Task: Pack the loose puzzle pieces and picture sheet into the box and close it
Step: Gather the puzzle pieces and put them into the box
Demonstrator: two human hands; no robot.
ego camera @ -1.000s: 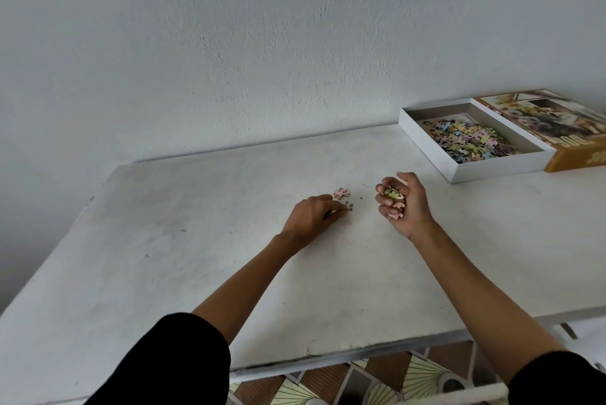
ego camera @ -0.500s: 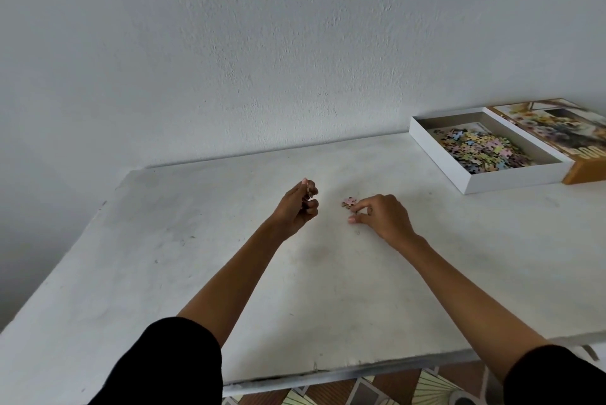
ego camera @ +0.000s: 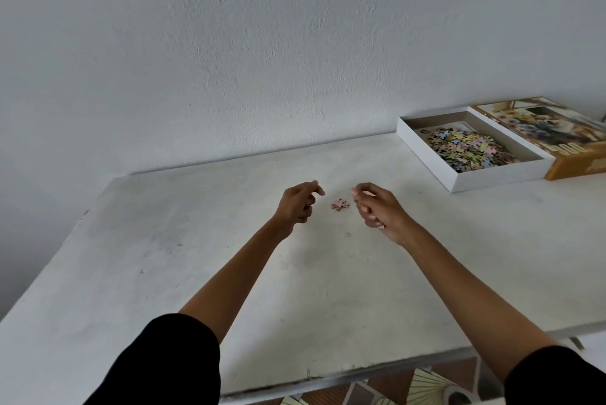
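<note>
One small pink puzzle piece (ego camera: 340, 204) lies on the white table (ego camera: 164, 273) between my two hands. My left hand (ego camera: 296, 204) hovers just left of it, fingers curled, thumb and forefinger pinched on what looks like a small piece. My right hand (ego camera: 377, 208) hovers just right of it, fingers curled round pieces; a pink bit shows under the palm. The open white box (ego camera: 459, 182) stands at the far right with a pile of coloured pieces (ego camera: 469, 149) inside, lying on a sheet (ego camera: 460, 125).
The box lid (ego camera: 557, 132), orange-sided with a flower picture on top, lies beside the box at the right edge. A white wall (ego camera: 295, 44) rises right behind the table. The table's front edge (ego camera: 328, 378) runs below my arms, with patterned floor under it.
My right hand, which showed a handful of pieces and then reached down to the loose piece, has lifted and turned. My left hand rose from the table and now hovers beside the piece.
</note>
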